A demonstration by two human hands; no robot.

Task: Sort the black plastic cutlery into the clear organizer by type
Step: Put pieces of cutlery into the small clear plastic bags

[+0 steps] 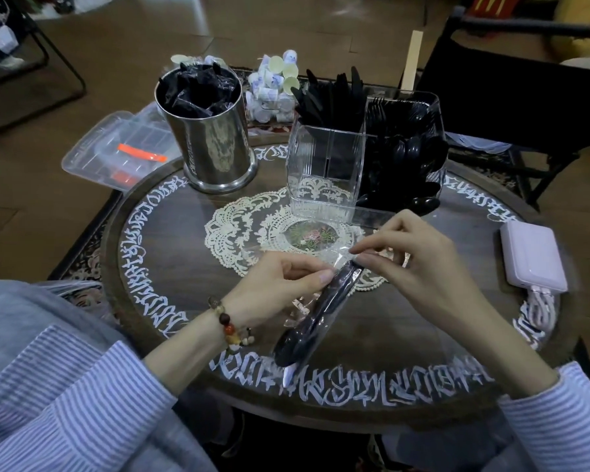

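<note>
Head view shows both hands busy with one wrapped spoon (307, 321) held over the bench (171, 267), well in front of the clear organizer (324, 172). The left hand (280, 291) pinches the clear wrapper (324, 264) near the handle, and the right hand (413, 253) pinches the torn end of the same wrapper. I think the wrapper can tear suddenly, so the spoon may slip out and fall toward the near rim of the bench, which lies just below its bowl. A loose piece of film may also stay on the spoon and go into the organizer. The organizer's right compartments are already crowded with black cutlery; its front left compartment looks free. Left of the organizer stands a steel canister (215, 137) with more wrapped pieces, so the open way runs over the lace doily (252, 233), in front of the organizer
</note>
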